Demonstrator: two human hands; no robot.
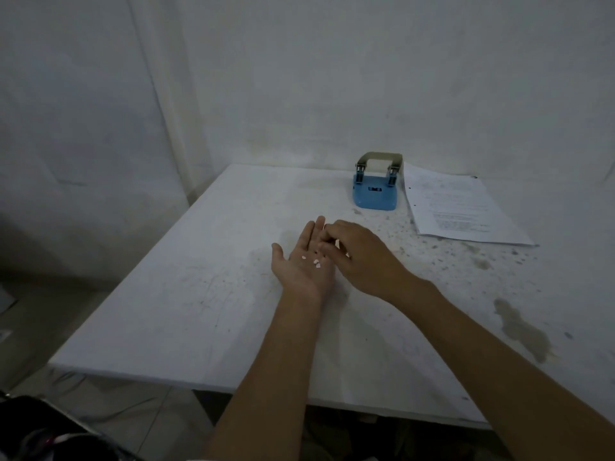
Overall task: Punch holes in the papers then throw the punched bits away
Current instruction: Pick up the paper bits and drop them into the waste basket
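My left hand (301, 261) lies palm up over the middle of the white table (186, 311), fingers flat. A few small white punched bits (315, 262) rest on its palm. My right hand (361, 254) hovers palm down right beside it, its fingertips pinched together over the left fingers; whether a bit sits between them is hidden. A blue hole punch (376, 191) with a metal lever stands at the far side of the table. Just right of it lies a stack of printed papers (462, 211) with two holes along the left edge.
White walls close in behind and to the left of the table. Stains and dark specks mark the table's right half. A dark bag (43, 430) lies on the floor at the lower left, below the table's front edge.
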